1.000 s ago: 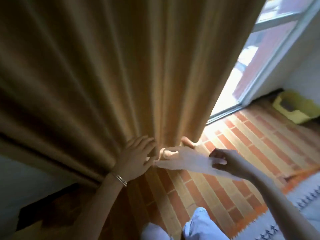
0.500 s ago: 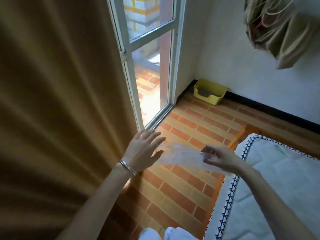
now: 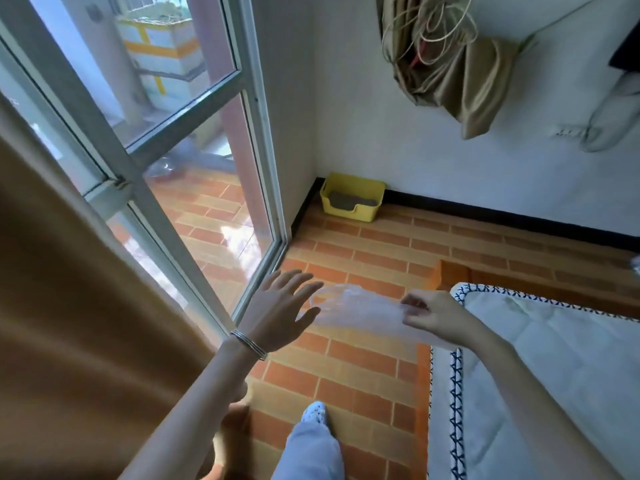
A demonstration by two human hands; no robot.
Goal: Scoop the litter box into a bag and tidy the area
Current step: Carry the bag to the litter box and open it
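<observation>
The tan fabric curtain [image 3: 69, 323] now hangs off to the left instead of filling the view as it did a second ago. The yellow plastic litter box [image 3: 351, 197] sits in plain sight in the far corner, on the orange brick-pattern floor [image 3: 363, 358], just beside the frame of the glass door [image 3: 180, 168]. Grey litter [image 3: 346, 202] lies inside it. Nearer, the right hand [image 3: 427, 311] pinches one end of a thin clear plastic bag [image 3: 360, 313] between thumb and curled fingers. The bag stretches through the air toward the left hand [image 3: 282, 308], whose fingers are spread wide and straight. They seem to touch the bag's edge, though the film is too faint to be sure. A silver bangle [image 3: 249, 344] circles the left wrist. A white quilted mattress [image 3: 536, 358] lies on the floor at right.
</observation>
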